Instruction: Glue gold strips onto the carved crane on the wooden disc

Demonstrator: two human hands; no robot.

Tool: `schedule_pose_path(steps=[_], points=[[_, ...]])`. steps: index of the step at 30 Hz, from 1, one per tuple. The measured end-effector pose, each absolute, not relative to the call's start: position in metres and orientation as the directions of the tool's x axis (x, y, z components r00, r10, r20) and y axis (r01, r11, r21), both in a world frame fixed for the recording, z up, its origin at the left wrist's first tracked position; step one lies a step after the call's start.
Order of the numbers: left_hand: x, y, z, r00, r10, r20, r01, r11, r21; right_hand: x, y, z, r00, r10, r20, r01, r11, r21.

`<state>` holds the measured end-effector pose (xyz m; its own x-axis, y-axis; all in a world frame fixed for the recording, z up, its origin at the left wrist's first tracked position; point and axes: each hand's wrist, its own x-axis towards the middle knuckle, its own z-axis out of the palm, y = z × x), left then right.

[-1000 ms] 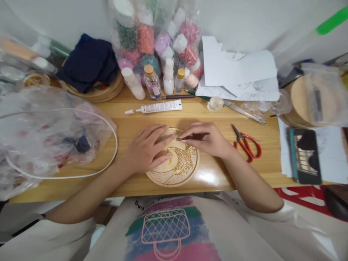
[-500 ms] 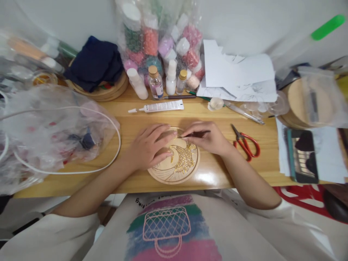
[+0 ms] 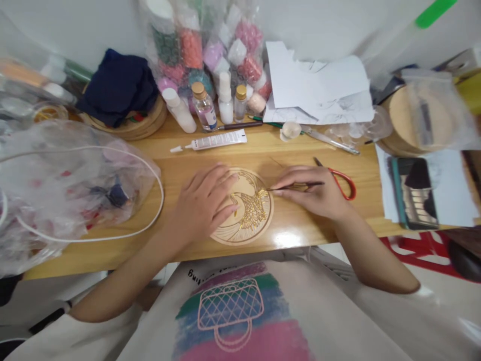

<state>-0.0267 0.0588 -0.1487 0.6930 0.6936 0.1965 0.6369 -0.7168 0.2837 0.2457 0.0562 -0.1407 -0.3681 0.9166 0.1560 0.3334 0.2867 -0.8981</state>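
Note:
A round wooden disc (image 3: pixel 246 235) with a bird design outlined in gold wire lies on the table in front of me. My left hand (image 3: pixel 205 203) rests flat over the disc's left side, fingers stretched out. At the disc's right edge, my right hand (image 3: pixel 311 190) pinches slim dark tweezers (image 3: pixel 295 186). Their tip points left, at the gold lines by the bird's tail; whether it grips any wire is too small to tell. Red-handled scissors (image 3: pixel 347 184) lie just behind my right hand, which partly covers them.
Behind the disc are a white glue tube (image 3: pixel 218 140), small bottles (image 3: pixel 205 110) and bagged jars of coloured grains (image 3: pixel 191 47). A plastic bag (image 3: pixel 75 175) and white cable (image 3: pixel 161 200) lie left. Papers (image 3: pixel 319 93) and a phone (image 3: pixel 415 193) are to the right.
My right hand has moved right with the tweezers, from the disc's upper part to its right edge, and now covers part of the scissors. The camera view has shifted slightly.

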Motion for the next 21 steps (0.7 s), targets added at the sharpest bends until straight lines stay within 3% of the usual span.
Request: schedule_pose_path(steps=[8,21], points=[[0.017,0.011,-0.156,0.637,0.733,0.238,0.670,-0.679,0.298,0.255,0.044,-0.159,-0.335,0.915,0.225,0.357,0.344,-0.869],[0.021,0.010,-0.164,0.616,0.748,0.248,0.678,-0.663,0.318,0.257,0.042,-0.159,-0.430,0.846,0.315,0.335,0.474,-0.814]])
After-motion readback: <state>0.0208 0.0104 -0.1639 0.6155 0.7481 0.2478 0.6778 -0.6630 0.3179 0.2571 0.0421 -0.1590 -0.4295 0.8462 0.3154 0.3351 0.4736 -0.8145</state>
